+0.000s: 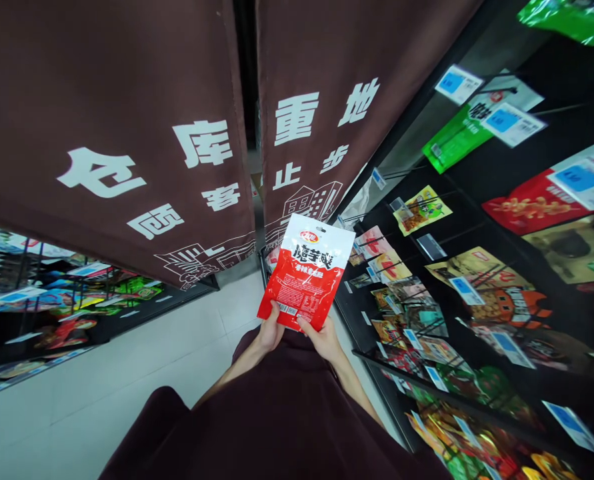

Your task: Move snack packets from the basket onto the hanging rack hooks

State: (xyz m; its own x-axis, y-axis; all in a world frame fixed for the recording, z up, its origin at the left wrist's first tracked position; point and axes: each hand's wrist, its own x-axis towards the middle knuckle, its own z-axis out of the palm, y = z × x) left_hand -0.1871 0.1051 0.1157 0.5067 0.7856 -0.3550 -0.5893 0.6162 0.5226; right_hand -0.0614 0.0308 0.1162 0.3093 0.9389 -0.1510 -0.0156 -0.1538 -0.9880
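Note:
A red and white snack bag (pixel 307 273) with large dark printed characters is held up in front of my body, its printed side facing me. My left hand (pixel 271 330) grips its lower left corner, thumb on the front. At the lower right edge, my right hand (pixel 324 340) pinches the bag the same way. The other fingers of both hands are mostly hidden behind the bag. It tilts slightly, with the hang hole at the top.
Brown door curtains (pixel 127 100) with white lettering hang ahead, split by a narrow gap. To the right stands a black rack (pixel 401 253) of hanging snack bags and price tags. Low shelves (pixel 121 323) with packets line the left, beside the pale tiled floor (pixel 141 373).

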